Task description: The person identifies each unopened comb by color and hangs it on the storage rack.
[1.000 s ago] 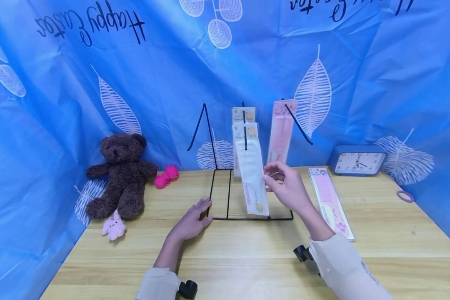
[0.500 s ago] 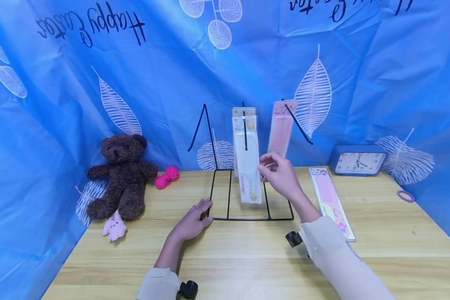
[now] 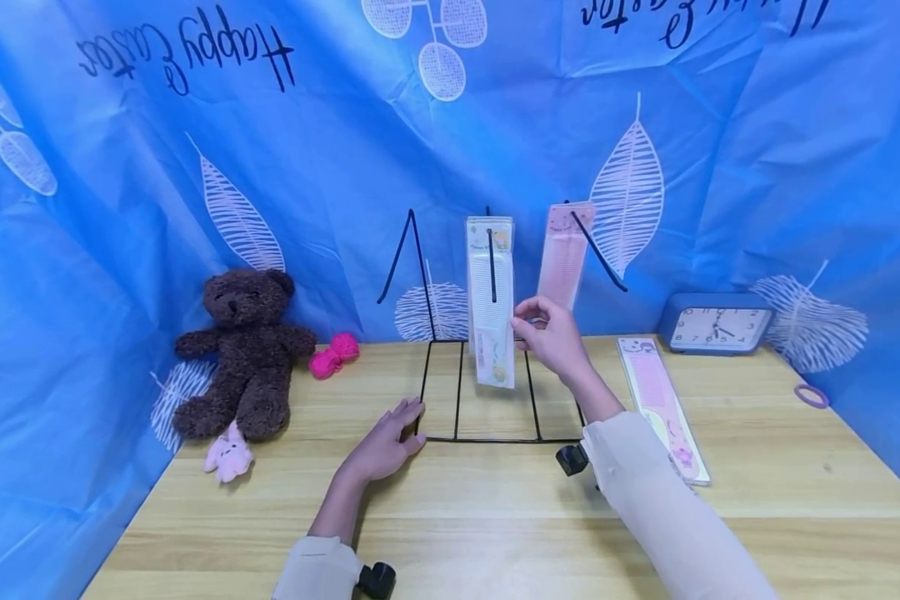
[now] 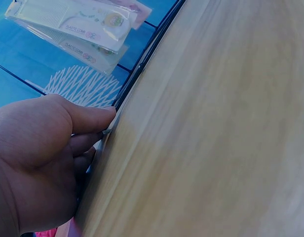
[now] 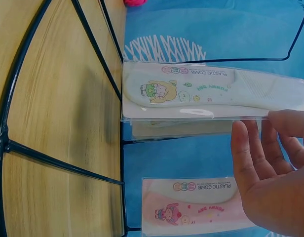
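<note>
My right hand (image 3: 557, 340) pinches the edge of a packaged white comb (image 3: 493, 346) between thumb and fingers. The comb hangs on the middle hook of a black wire rack (image 3: 498, 440), the hook passing through the top of its package. Close behind it hangs another packaged white comb (image 5: 176, 130), mostly hidden in the head view. A packaged pink comb (image 3: 562, 262) is on the right hook; the left hook carries nothing. My left hand (image 3: 382, 442) holds the rack's base at the front left corner, thumb and fingers at the wire (image 4: 123, 94).
Another packaged pink comb (image 3: 662, 408) lies on the table right of the rack, near a blue clock (image 3: 716, 323) and a purple ring (image 3: 811, 396). At left are a brown teddy bear (image 3: 246, 358), a small pink plush (image 3: 228, 454) and a bright pink bow (image 3: 334, 356).
My right hand has slid the white comb back along the middle hook, from the front toward the comb behind it. The left hand stays at the rack's corner.
</note>
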Tool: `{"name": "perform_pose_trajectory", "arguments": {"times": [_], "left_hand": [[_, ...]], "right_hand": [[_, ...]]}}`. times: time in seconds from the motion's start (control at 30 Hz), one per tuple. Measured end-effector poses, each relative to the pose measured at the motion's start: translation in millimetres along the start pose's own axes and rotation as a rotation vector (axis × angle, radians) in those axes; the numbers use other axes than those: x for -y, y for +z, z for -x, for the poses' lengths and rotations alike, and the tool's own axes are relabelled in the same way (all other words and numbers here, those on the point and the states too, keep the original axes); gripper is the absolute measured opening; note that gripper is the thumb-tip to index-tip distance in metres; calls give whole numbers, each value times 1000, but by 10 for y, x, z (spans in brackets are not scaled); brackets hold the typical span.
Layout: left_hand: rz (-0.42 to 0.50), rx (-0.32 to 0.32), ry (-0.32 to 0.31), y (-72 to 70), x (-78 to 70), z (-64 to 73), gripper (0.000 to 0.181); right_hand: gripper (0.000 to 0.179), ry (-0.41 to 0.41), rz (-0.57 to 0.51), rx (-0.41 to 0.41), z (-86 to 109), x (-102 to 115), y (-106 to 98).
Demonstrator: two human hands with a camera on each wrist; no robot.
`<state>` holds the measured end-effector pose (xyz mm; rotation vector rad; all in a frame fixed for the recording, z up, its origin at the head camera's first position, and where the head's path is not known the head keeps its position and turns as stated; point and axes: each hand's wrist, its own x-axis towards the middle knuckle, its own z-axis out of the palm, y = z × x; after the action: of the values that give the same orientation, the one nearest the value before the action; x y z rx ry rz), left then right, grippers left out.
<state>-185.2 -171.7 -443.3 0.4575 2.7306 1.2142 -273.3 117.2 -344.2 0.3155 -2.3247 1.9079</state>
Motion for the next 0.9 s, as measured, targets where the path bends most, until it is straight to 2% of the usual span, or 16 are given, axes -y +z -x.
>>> {"name": "perform_pose_trajectory", "arguments": {"times": [0.3, 0.57, 0.77, 0.9], "left_hand": [[-1, 2, -3, 14, 13, -2, 54], [11, -3, -2, 22, 21, -5, 53], [7, -3, -1, 27, 21, -5, 53], [8, -4, -8, 11, 13, 0, 54]], "right_hand": [[17, 9, -4, -22, -76, -39, -6], [18, 17, 34, -34, -114, -64, -3], [19, 68, 59, -27, -93, -190, -71], [22, 75, 39, -14, -66, -250, -140]]}}
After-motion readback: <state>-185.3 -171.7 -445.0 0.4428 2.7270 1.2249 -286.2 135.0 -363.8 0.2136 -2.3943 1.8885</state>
